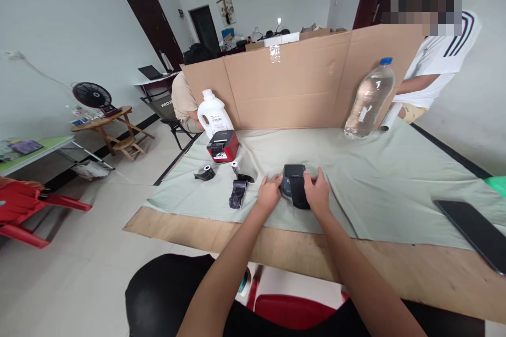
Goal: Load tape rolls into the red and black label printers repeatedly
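Black printer (pixel 294 183), 1 pc, on cloth-covered tabletop (pixel 395 268): L hand (pixel 270 194) & R hand (pixel 317 190) grips clamped on opp. sides, prob. steadying it.

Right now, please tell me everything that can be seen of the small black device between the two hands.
The small black device is a dark, boxy unit, plastic by its look, with a flat top and a black strip running down its front. It rests on the pale green cloth. The left hand touches its left side, the right hand its right side. No lettering can be read.
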{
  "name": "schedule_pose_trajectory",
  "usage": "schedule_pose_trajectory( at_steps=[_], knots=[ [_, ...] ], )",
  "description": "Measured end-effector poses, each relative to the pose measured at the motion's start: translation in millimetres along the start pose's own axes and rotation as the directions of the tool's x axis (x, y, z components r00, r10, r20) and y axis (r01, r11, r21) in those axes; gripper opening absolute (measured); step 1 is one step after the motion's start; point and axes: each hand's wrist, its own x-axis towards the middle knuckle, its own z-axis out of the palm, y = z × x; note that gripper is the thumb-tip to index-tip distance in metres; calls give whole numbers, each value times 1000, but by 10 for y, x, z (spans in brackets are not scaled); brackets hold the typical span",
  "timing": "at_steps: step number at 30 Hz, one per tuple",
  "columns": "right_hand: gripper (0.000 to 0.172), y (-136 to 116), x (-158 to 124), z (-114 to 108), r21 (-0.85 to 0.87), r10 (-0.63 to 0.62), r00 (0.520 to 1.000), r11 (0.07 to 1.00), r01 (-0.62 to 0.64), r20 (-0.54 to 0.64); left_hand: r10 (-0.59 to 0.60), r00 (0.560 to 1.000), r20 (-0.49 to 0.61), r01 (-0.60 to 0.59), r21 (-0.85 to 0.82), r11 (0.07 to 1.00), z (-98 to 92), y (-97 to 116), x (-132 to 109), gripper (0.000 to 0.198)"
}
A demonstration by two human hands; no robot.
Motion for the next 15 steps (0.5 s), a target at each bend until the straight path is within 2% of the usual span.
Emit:
schedule_pose_trajectory(
  at_steps=[8,15],
  knots=[
    [94,10,43,-19,13,33,999,999,-33,-30,1,1000,5,-2,34,999,-9,14,-1,63],
    [89,35,59,-31,34,43,998,999,-42,-43,-5,1000,-4,5,-2,1000,23,-16,6,64]
  ],
)
